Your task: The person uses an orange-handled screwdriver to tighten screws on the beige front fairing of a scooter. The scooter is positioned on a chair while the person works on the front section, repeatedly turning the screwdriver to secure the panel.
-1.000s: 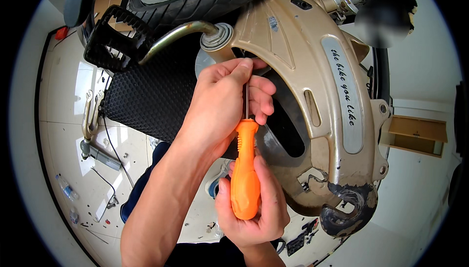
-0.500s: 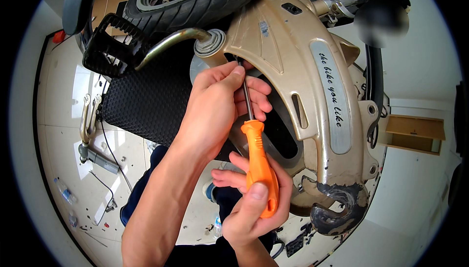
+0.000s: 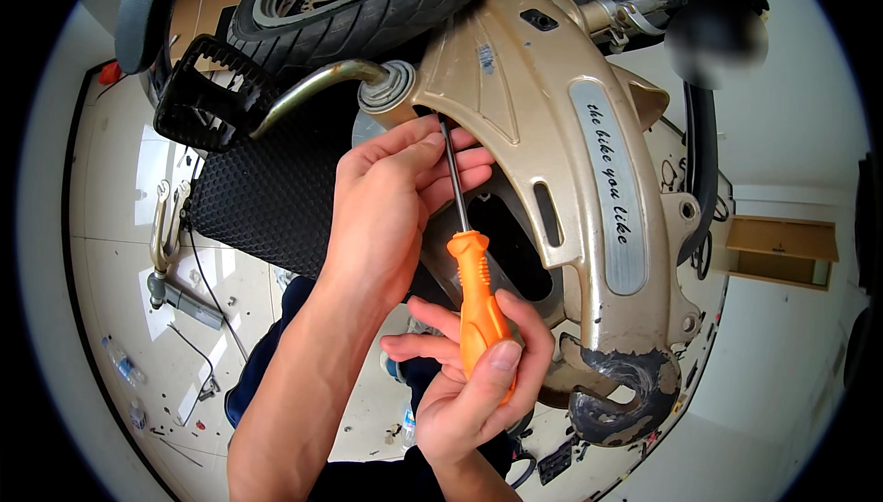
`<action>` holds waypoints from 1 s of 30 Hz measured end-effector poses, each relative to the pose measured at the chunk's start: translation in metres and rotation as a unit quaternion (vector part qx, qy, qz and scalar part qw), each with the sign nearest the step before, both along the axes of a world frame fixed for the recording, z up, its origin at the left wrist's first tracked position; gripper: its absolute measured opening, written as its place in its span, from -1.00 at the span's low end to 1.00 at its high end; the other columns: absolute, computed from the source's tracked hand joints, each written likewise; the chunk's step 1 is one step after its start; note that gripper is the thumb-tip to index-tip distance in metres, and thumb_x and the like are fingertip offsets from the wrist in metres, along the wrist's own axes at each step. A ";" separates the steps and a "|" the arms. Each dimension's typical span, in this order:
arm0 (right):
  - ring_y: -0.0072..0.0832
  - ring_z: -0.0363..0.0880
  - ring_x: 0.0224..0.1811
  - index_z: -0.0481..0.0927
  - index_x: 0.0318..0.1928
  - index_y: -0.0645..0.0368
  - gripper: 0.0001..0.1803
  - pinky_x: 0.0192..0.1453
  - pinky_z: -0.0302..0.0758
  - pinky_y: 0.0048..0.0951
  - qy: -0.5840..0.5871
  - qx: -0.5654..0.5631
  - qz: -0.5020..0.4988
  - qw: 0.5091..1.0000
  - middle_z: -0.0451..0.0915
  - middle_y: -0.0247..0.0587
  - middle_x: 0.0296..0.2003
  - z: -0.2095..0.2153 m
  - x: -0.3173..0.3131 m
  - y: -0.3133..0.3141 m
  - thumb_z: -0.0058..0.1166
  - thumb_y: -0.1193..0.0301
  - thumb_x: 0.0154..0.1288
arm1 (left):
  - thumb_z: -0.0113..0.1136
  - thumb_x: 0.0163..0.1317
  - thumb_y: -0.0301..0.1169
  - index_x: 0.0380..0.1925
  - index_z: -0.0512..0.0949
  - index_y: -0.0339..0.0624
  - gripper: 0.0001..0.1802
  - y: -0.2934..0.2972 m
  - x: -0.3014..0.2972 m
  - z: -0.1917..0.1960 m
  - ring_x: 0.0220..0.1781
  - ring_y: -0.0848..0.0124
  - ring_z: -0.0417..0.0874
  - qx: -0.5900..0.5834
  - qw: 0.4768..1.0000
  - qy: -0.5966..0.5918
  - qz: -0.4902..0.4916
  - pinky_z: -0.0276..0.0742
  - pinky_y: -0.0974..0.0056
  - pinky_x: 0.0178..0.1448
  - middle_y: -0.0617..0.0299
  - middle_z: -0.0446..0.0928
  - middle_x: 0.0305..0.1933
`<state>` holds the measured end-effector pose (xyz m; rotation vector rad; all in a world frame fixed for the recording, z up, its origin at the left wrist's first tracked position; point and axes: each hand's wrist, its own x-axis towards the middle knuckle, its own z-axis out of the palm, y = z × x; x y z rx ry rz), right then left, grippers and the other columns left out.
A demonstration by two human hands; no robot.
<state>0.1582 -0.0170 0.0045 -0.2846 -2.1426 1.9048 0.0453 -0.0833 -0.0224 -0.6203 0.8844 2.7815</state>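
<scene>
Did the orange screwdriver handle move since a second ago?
Yes. The orange screwdriver handle swung right, toward the gold scooter panel, so the shaft now leans. Its tip stays by the left hand; the right hand holds the handle.

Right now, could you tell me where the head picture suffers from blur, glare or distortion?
Head view: a smeared grey blur patch at upper right; window glare on the floor tiles; the fisheye bends the gold scooter panel; the screwdriver and both hands stay sharp.

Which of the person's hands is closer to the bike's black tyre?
Left. The left hand steadies the screwdriver shaft just below the black tyre; the right hand grips its orange handle much lower.
</scene>
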 end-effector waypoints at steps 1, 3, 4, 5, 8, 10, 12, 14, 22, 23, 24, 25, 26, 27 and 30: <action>-0.10 0.64 -0.58 0.14 0.14 0.41 -0.53 -0.55 0.64 -0.39 -0.005 -0.009 0.009 1.000 0.54 0.44 -0.29 -0.001 0.001 0.001 -0.44 0.21 0.51 | -0.09 0.33 -0.55 0.04 0.41 -0.59 -0.66 0.001 0.001 0.000 -0.10 0.27 0.67 0.005 1.000 -0.003 0.009 0.59 0.29 0.09 -0.07 0.56 -0.06; -0.12 0.63 -0.59 0.13 0.16 0.39 -0.53 -0.55 0.63 -0.40 0.003 0.004 0.029 1.000 0.54 0.42 -0.29 -0.004 0.004 0.002 -0.45 0.20 0.51 | -0.08 0.30 -0.58 0.09 0.37 -0.62 -0.61 0.001 0.003 0.000 -0.09 0.26 0.67 0.011 0.999 -0.007 0.030 0.59 0.30 0.10 -0.10 0.55 -0.04; -0.13 0.63 -0.59 0.13 0.16 0.38 -0.53 -0.54 0.63 -0.41 0.004 0.007 0.038 0.999 0.54 0.41 -0.30 -0.004 0.004 0.002 -0.45 0.20 0.52 | -0.08 0.28 -0.59 0.12 0.35 -0.64 -0.58 0.001 0.004 0.000 -0.08 0.25 0.67 0.014 0.999 -0.008 0.040 0.59 0.30 0.10 -0.11 0.55 -0.03; -0.14 0.62 -0.60 0.12 0.17 0.37 -0.53 -0.54 0.63 -0.41 0.005 0.010 0.046 0.999 0.54 0.40 -0.30 -0.005 0.005 0.002 -0.46 0.20 0.52 | -0.08 0.26 -0.59 0.12 0.34 -0.65 -0.56 0.000 0.004 -0.002 -0.08 0.25 0.67 0.018 0.999 -0.005 0.040 0.58 0.30 0.10 -0.11 0.55 -0.02; -0.17 0.63 -0.58 0.15 0.16 0.36 -0.55 -0.48 0.62 -0.38 0.003 -0.018 0.051 0.999 0.56 0.37 -0.30 -0.004 0.005 0.003 -0.39 0.22 0.51 | -0.09 0.23 -0.59 0.14 0.32 -0.67 -0.53 0.000 0.005 -0.006 -0.07 0.24 0.67 0.030 0.999 -0.001 0.040 0.58 0.30 0.11 -0.13 0.54 -0.01; -0.19 0.65 -0.53 0.22 0.14 0.40 -0.57 -0.39 0.62 -0.34 0.009 -0.069 0.036 0.997 0.59 0.37 -0.28 -0.004 0.006 0.002 -0.26 0.27 0.48 | -0.09 0.22 -0.58 0.14 0.32 -0.67 -0.52 0.000 0.005 -0.007 -0.06 0.23 0.66 0.039 0.998 -0.003 0.040 0.57 0.30 0.12 -0.13 0.54 -0.01; -0.20 0.65 -0.54 0.22 0.14 0.40 -0.56 -0.40 0.61 -0.34 0.014 -0.064 0.039 0.997 0.59 0.37 -0.28 -0.006 0.006 0.003 -0.26 0.25 0.48 | -0.09 0.22 -0.57 0.14 0.31 -0.67 -0.51 -0.001 0.005 -0.006 -0.05 0.23 0.66 0.043 0.998 -0.009 0.038 0.57 0.29 0.12 -0.13 0.54 -0.01; -0.21 0.62 -0.57 0.19 0.14 0.36 -0.55 -0.43 0.61 -0.36 0.013 -0.038 0.047 0.998 0.58 0.37 -0.30 -0.008 0.006 0.003 -0.31 0.21 0.49 | -0.08 0.23 -0.56 0.13 0.32 -0.67 -0.52 -0.002 0.005 -0.004 -0.04 0.22 0.65 0.048 0.998 -0.015 0.036 0.56 0.28 0.13 -0.12 0.54 -0.01; -0.17 0.66 -0.52 0.18 0.16 0.37 -0.53 -0.42 0.62 -0.35 0.010 -0.063 0.058 0.996 0.58 0.38 -0.28 -0.006 0.006 0.008 -0.28 0.21 0.48 | -0.06 0.25 -0.51 0.11 0.33 -0.65 -0.53 -0.004 0.006 -0.002 -0.03 0.25 0.65 0.080 0.996 -0.012 0.041 0.56 0.28 0.13 -0.10 0.54 -0.01; -0.16 0.66 -0.50 0.17 0.16 0.38 -0.53 -0.41 0.63 -0.35 0.004 -0.077 0.061 0.995 0.58 0.39 -0.26 -0.004 0.006 0.009 -0.28 0.23 0.48 | -0.06 0.25 -0.50 0.11 0.33 -0.65 -0.53 -0.003 0.007 -0.003 -0.03 0.25 0.65 0.077 0.996 -0.010 0.043 0.56 0.29 0.13 -0.09 0.54 -0.01; -0.16 0.67 -0.48 0.16 0.17 0.38 -0.54 -0.40 0.64 -0.35 -0.002 -0.090 0.064 0.994 0.57 0.39 -0.25 -0.003 0.006 0.009 -0.27 0.24 0.48 | -0.06 0.25 -0.50 0.11 0.33 -0.64 -0.53 -0.002 0.007 -0.003 -0.03 0.26 0.65 0.073 0.996 -0.009 0.045 0.56 0.29 0.13 -0.08 0.54 -0.01; -0.15 0.68 -0.46 0.16 0.17 0.38 -0.54 -0.38 0.65 -0.34 -0.008 -0.103 0.067 0.992 0.56 0.40 -0.23 -0.001 0.006 0.010 -0.27 0.26 0.47 | -0.06 0.25 -0.49 0.12 0.33 -0.64 -0.52 -0.002 0.007 -0.003 -0.03 0.26 0.65 0.070 0.996 -0.007 0.048 0.55 0.29 0.12 -0.08 0.54 -0.01; -0.16 0.68 -0.44 0.15 0.18 0.38 -0.55 -0.37 0.66 -0.35 -0.012 -0.109 0.068 0.992 0.56 0.39 -0.21 0.000 0.006 0.010 -0.21 0.31 0.45 | -0.06 0.25 -0.49 0.11 0.34 -0.64 -0.53 -0.001 0.007 -0.004 -0.04 0.26 0.65 0.070 0.996 -0.009 0.047 0.55 0.29 0.13 -0.08 0.54 -0.01; -0.17 0.68 -0.41 0.15 0.18 0.38 -0.55 -0.35 0.67 -0.35 -0.015 -0.115 0.069 0.991 0.55 0.38 -0.19 0.000 0.006 0.010 -0.15 0.36 0.42 | -0.06 0.25 -0.50 0.11 0.34 -0.63 -0.53 -0.001 0.006 -0.005 -0.04 0.26 0.65 0.070 0.996 -0.012 0.047 0.55 0.29 0.13 -0.07 0.55 -0.01; -0.22 0.69 -0.37 0.14 0.20 0.37 -0.48 -0.32 0.68 -0.37 -0.025 -0.059 0.095 0.993 0.55 0.32 -0.15 0.003 0.006 0.013 0.01 0.52 0.31 | -0.09 0.24 -0.50 0.12 0.33 -0.63 -0.52 0.000 0.006 -0.005 -0.04 0.26 0.65 0.060 0.997 -0.015 0.047 0.55 0.29 0.14 -0.08 0.54 0.00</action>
